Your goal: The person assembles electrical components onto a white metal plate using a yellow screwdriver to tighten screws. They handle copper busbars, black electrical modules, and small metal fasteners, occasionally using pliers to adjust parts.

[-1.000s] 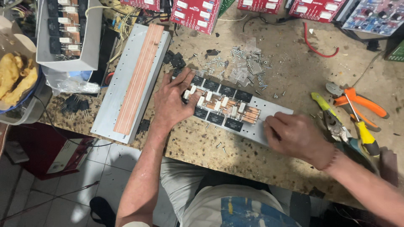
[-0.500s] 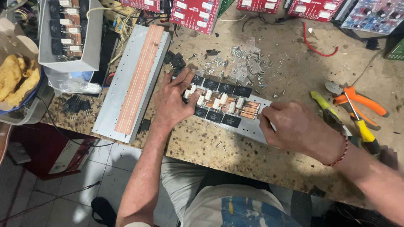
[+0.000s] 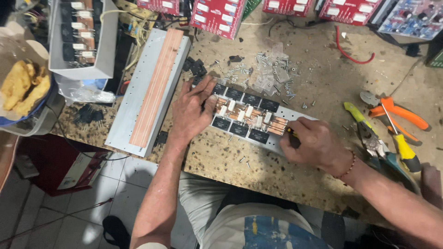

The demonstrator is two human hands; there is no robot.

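Two hands on a metal strip

Two hands work a metal strip [image 3: 277, 138] lying mid-surface [image 3: 221, 161]. Left hand [image 3: 191, 110] presses flat on its left end, fingers spread wide over the black parts. Right hand [image 3: 314, 143] curls its fingers around a small dark tool [image 3: 292, 138] at the strip's right end. Loose screws [image 3: 270, 74] lie farther back, pliers [image 3: 397, 115] at right.

hands [image 3: 194, 110]: 2 | pliers [image 3: 397, 115]: 2 | aluminium bars [image 3: 150, 87]: 2 | red boards [image 3: 217, 14]: 4
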